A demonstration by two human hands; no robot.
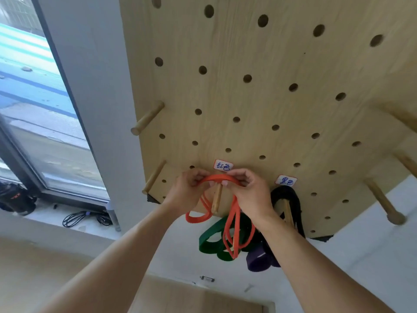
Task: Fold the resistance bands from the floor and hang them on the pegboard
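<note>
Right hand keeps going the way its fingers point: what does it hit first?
Probably the wooden peg under the orange resistance band that the right hand pinches; behind it, the pegboard. Depth is unclear.

four resistance bands (230, 224), six wooden pegs (147, 117), two labels (223, 165), two hands (185, 190), one pegboard (270, 109)

Home gym: pegboard (259, 105) hung with resistance bands (228, 233).

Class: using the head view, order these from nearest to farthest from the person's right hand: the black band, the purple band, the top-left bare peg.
Measured from the right hand:
1. Black band, hanging just right of it.
2. Purple band, below it.
3. Top-left bare peg, far up-left on the pegboard.
</note>
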